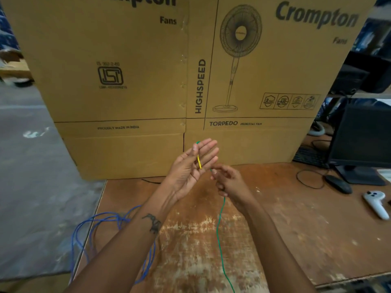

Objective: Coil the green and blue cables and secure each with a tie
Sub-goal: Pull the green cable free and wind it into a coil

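Left hand point(191, 166) thumb-pins green cable point(220, 229); right hand point(227, 182) pinches it below.

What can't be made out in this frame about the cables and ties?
Head view only:
- Green cable: its lower run leaves the bottom edge; length unknown.
- Blue cable: the left forearm covers part of it; coiled or tangled, unclear.
- Right hand: motion blur hides how its fingers hold the green cable.
- Yellow piece in left hand: tie or sleeve, unclear.

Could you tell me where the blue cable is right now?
The blue cable lies loosely looped at the table's left edge, under the left forearm.
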The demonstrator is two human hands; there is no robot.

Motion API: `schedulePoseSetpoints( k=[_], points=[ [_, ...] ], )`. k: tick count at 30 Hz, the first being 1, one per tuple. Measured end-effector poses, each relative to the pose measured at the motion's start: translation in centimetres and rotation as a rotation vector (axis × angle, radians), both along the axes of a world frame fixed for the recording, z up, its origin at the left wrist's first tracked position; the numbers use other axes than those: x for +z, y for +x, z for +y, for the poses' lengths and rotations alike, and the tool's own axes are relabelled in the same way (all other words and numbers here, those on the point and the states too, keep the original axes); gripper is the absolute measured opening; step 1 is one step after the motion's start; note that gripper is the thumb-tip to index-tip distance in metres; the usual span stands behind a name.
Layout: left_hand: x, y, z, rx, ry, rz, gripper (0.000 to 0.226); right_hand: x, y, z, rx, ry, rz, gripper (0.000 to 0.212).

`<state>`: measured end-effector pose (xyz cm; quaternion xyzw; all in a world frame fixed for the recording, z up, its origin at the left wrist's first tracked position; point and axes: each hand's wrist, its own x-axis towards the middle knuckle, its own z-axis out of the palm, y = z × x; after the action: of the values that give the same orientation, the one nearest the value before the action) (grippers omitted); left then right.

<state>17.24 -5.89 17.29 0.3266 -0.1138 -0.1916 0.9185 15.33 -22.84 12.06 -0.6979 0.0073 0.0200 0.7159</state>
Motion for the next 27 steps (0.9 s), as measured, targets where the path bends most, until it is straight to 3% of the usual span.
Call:
schedulePoseSetpoints(
  k=[4, 7, 9, 13, 16, 20, 24, 25, 27],
  points=[
    [0.0, -0.3, -1.1, -0.015, 0.042, -0.011, 0.041, -0.5, -0.8, 2.7, -0.063, -0.474, -0.175, 0.038],
    [-0.5, 0.0, -1.1, -0.009, 0.123, -0.035, 0.041, -1.2, -1.5, 3.4, -0.035, -0.639, -0.173, 0.028],
    [-1.1, 0.4, -0.8, 0.042, 0.282, -0.124, 0.042, -1.1, -2.0, 3.0, 0.018, -0.622, -0.159, 0.023],
    [-2.4, 1.3, -0.1, 0.189, 0.491, -0.26, 0.043, -0.8, -3.0, 1.5, 0.197, -0.485, -0.106, 0.05],
    [-2.1, 1.5, 0.2, 0.205, 0.407, -0.215, 0.043, -1.1, -4.2, 1.0, 0.169, -0.38, 0.001, 0.053],
    [-0.6, 1.9, 0.1, 0.217, 0.205, -0.12, 0.045, -2.7, -6.3, 0.5, 0.274, -0.201, 0.163, 0.015],
    [0.3, 2.9, 0.8, 0.241, 0.127, -0.091, 0.043, -3.8, -8.8, 0.5, 0.4, 0.0, 0.278, 0.029],
    [0.2, 3.0, 0.9, 0.246, 0.151, -0.104, 0.043, -4.0, -9.0, 0.4, 0.378, -0.05, 0.283, 0.034],
    [-0.5, 2.8, 0.9, 0.247, 0.274, -0.163, 0.043, -3.7, -8.8, 0.6, 0.26, -0.349, 0.166, 0.035]
  ],
)
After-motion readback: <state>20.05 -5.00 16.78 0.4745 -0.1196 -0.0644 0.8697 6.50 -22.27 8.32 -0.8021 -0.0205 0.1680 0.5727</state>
